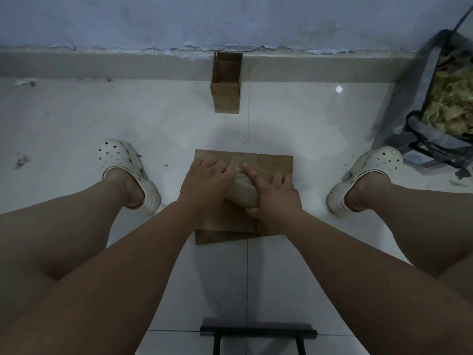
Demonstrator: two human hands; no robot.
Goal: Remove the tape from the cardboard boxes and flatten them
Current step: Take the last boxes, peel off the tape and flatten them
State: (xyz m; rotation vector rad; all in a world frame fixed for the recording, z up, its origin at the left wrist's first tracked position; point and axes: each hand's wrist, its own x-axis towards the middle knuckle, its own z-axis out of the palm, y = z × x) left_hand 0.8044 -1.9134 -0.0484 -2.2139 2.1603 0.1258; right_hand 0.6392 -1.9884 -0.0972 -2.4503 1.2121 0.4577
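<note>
A stack of flattened cardboard boxes (pixel 275 163) lies on the floor between my feet. Both hands rest on top of it. My left hand (pixel 204 184) presses down on the left part of the cardboard, fingers spread over it. My right hand (pixel 275 193) grips a crumpled wad of pale tape (pixel 243 190) that lies between the two hands; a translucent strip runs from the wad up onto the cardboard. One small open cardboard box (pixel 226 83) stands upright farther off, against the base of the wall.
A clear bag with dark straps (pixel 440 106), filled with crumpled tape, sits at the right by my right foot (pixel 363 178). My left foot (pixel 128 172) is at the left. A black stool bar (pixel 258 331) lies at the bottom. Small scraps dot the tiled floor.
</note>
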